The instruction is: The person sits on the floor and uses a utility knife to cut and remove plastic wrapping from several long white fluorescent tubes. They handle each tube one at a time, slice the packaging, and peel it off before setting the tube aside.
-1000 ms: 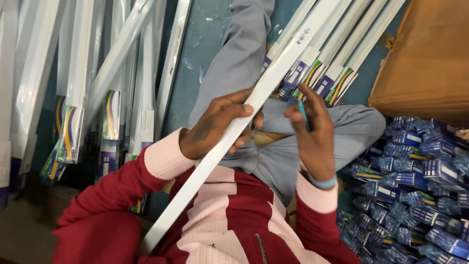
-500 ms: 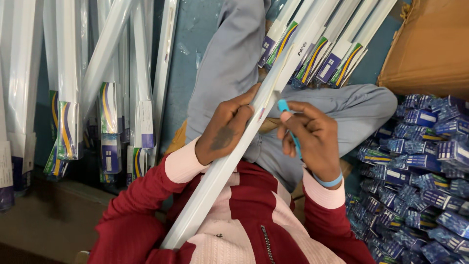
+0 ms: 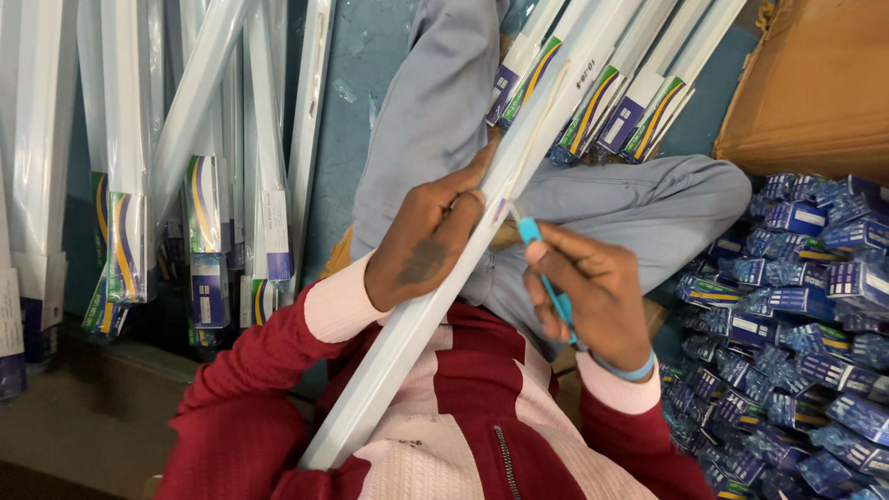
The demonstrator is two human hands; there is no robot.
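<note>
Left hand [image 3: 428, 243] clamped around long white plastic tube light [image 3: 463, 264]; right hand [image 3: 593, 296] pinching slim blue tool [image 3: 546, 273]. Best kept steady, tip close beside left fingers.

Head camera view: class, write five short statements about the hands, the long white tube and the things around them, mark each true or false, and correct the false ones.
1. The left hand grips the long white tube. True.
2. The right hand holds a red hammer. False: it holds a slim blue tool whose tip is at the tube.
3. The small blue boxes are heaped beside the right hand. True.
4. The brown cardboard box lies on the person's lap. False: it sits at the upper right, beyond the blue boxes.
5. The sleeves are green. False: they are dark red with pink cuffs.
</note>
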